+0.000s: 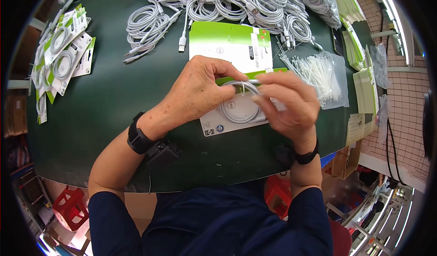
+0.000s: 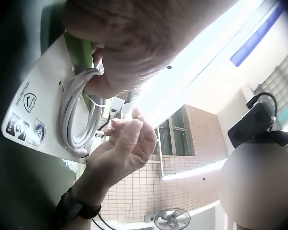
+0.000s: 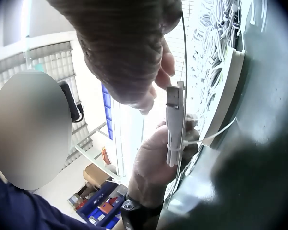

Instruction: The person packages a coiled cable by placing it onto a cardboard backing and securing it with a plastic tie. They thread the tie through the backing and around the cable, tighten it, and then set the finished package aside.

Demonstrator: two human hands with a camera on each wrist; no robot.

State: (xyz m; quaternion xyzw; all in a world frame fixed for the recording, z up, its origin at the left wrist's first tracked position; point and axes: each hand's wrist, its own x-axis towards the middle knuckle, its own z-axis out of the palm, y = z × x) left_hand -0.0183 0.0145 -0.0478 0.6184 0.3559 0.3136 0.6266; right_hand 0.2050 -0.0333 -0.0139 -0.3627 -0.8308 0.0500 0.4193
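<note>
My left hand (image 1: 195, 89) pinches the top of a green and white card (image 1: 211, 125) together with a coiled white USB cable (image 2: 67, 124). The coil lies against the card's printed face, and a thin white cable tie (image 2: 97, 101) loops over it. In the right wrist view the cable's USB plug (image 3: 174, 115) lies along the card, and a tie's tail sticks out behind. Blurred in the head view, my right hand (image 1: 293, 101) is at the coil's right side. Its fingers are loosely bent, with nothing visible between them in the wrist views.
Behind the held card lies a stack of similar cards (image 1: 214, 37). A heap of coiled cables (image 1: 218, 7) covers the far side. White cable ties (image 1: 314, 76) spread over a plastic bag at right. Carded cables (image 1: 63, 67) lie left; more cards (image 1: 364, 92) line the right edge.
</note>
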